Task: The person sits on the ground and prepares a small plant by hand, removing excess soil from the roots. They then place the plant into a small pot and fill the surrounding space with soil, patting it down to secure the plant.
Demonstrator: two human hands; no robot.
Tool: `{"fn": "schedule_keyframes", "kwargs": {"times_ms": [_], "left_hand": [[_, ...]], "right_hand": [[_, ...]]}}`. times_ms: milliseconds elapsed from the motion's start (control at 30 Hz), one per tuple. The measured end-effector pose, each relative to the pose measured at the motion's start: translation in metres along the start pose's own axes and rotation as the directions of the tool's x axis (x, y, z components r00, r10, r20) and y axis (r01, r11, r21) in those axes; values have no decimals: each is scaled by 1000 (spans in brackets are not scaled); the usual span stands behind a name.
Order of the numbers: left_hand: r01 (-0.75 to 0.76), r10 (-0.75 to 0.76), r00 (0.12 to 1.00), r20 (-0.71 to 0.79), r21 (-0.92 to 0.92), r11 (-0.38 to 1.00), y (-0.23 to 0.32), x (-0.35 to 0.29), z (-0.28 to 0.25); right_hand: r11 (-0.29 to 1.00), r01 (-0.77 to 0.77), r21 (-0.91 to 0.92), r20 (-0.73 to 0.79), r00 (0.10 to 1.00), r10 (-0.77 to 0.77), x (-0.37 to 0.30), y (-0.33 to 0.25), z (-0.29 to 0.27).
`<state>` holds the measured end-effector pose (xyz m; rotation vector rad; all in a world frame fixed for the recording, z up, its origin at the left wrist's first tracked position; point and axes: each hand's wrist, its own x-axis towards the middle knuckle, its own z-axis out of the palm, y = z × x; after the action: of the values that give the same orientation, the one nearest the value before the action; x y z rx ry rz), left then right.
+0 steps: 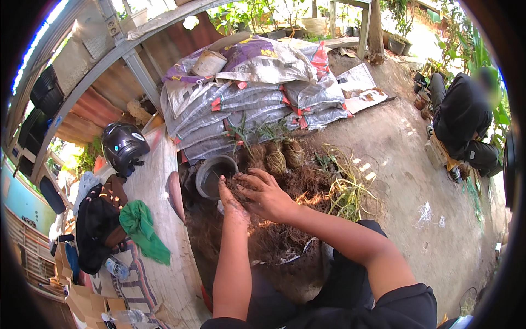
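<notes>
Both hands met over a heap of brown coconut fibre point(285, 236) on the dirt floor, just right of a small grey pot point(211, 174). The left hand point(233, 200) pinched a clump of fibre and roots point(240, 183) in soil-caked fingers, while the right hand point(268, 194) curled over the same clump from the right, grasping it. Beyond the pot, three fibre-wrapped seedlings point(276, 156) stood in a row against a stack of grey sacks point(257, 93). Left of the pot, a pale desk point(156, 186) carried a black helmet point(125, 145), a green cloth point(142, 227) and a black bag point(93, 225). Right of the pot, loose grassy plants point(342, 181) edged the heap, and bare packed ground point(416, 181) lay open as far as a seated person in black point(463, 118).
</notes>
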<state>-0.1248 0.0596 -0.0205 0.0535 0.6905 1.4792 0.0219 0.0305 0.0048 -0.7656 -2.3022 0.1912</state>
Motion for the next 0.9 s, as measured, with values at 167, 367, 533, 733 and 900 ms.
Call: {"fn": "schedule_keyframes", "kwargs": {"times_ms": [167,367,533,733,900], "left_hand": [[56,-67,978,198,60,997,15,-6,-2],[58,-68,992,105,99,993,2,-6,0],[71,-72,996,43,26,997,-4,-9,5],[59,-60,998,4,101,993,-7,3,-6],[120,-120,989,92,6,993,-1,-3,-5]], "right_hand": [[1000,26,-1,-31,999,-26,1,-8,-5],[992,-34,-122,-49,998,28,1,-7,-5],[991,-111,-68,-74,992,106,-4,3,5],[993,-112,27,-59,992,113,-8,-4,11],[992,-120,-26,-89,989,117,-2,-4,-3]]}}
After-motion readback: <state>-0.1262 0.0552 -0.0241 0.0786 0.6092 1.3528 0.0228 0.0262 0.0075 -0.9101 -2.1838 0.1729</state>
